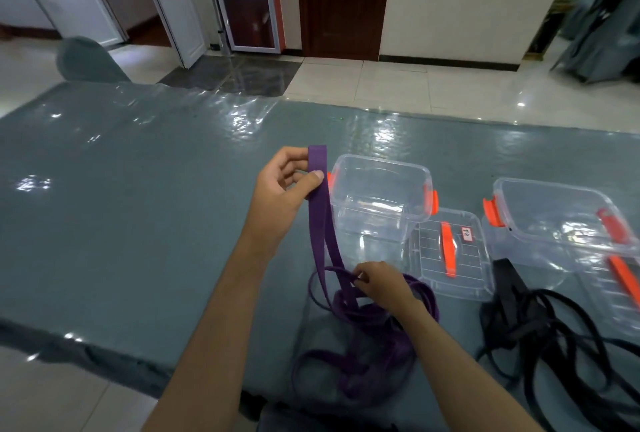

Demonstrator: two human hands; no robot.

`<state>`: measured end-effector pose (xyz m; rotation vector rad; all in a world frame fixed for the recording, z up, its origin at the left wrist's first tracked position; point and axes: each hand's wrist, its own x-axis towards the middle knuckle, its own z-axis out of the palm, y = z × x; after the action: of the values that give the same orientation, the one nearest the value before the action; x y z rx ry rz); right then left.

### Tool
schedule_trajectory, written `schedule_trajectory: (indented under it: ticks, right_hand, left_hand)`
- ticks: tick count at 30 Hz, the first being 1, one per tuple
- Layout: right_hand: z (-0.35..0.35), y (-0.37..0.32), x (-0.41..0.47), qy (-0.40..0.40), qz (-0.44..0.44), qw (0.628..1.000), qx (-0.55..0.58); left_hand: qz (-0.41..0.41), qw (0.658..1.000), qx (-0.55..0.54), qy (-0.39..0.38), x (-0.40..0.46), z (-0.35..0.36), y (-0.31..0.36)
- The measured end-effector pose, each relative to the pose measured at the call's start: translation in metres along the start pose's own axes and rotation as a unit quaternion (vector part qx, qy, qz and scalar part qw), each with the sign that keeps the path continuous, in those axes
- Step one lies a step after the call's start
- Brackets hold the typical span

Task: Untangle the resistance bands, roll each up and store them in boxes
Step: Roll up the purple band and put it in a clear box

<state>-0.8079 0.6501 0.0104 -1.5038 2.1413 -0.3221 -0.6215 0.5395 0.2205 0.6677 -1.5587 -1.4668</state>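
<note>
Right, left hand (284, 185): raised, thumb and fingers pinching a folded end of the purple band (320, 223)
Right hand (379, 281): low, fingertips pinching a purple strand at the knot
Purple band: tangled heap on the table (138, 189), at the near edge
Near box (379, 203): nothing inside, lid (450, 255) flat beside it
Far box (561, 220): nothing inside
Black band (540, 338): tangled on the table in front of the far box, untouched

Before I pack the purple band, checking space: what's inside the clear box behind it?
Nothing shows inside the clear box; the raised purple band covers its left edge.
</note>
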Motion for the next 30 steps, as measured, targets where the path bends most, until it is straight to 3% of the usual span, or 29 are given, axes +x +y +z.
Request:
schedule_trajectory:
  ticks: [2, 5, 7, 9, 12, 16, 19, 22, 25, 27, 30]
  right_hand:
    - [0.004, 0.007, -0.004, 0.079, -0.011, 0.995, 0.063]
    - [-0.001, 0.019, -0.014, 0.224, 0.031, 0.946, 0.231]
    - [-0.004, 0.029, -0.018, 0.284, 0.072, 0.917, 0.269]
    - [-0.005, 0.037, -0.021, 0.300, 0.098, 0.913, 0.258]
    - [-0.002, 0.043, -0.020, 0.278, 0.121, 0.937, 0.175]
    - [0.006, 0.035, -0.009, 0.206, 0.152, 0.954, 0.158]
    - [0.013, 0.018, -0.005, 0.207, 0.052, 0.964, 0.161]
    - [0.016, -0.003, -0.002, 0.061, -0.102, 0.983, 0.141]
    - [0.020, -0.017, 0.009, -0.086, -0.115, 0.989, 0.044]
    - [0.023, -0.021, 0.015, -0.091, -0.116, 0.989, -0.026]
    - [0.027, -0.026, 0.017, -0.026, -0.109, 0.993, -0.035]
  left_hand:
    - [-0.007, 1.000, 0.018, 0.017, -0.001, -0.006, -0.003]
    - [-0.009, 0.997, 0.036, 0.063, 0.001, -0.015, -0.009]
    - [-0.016, 0.995, 0.022, 0.097, 0.003, -0.019, -0.010]
    - [-0.028, 0.994, 0.008, 0.103, 0.003, -0.022, -0.010]
    - [-0.038, 0.997, 0.012, 0.068, 0.002, -0.024, -0.008]
    - [-0.039, 0.999, 0.007, 0.023, 0.001, -0.022, 0.002]
    - [-0.033, 0.999, -0.002, 0.019, 0.002, -0.023, 0.011]
    - [-0.019, 1.000, -0.011, 0.021, 0.003, -0.025, 0.019]
    - [-0.008, 0.999, -0.021, 0.029, 0.006, -0.028, 0.027]
    - [-0.002, 0.999, -0.019, 0.039, 0.007, -0.030, 0.030]
    - [0.004, 0.998, -0.026, 0.058, 0.009, -0.033, 0.031]
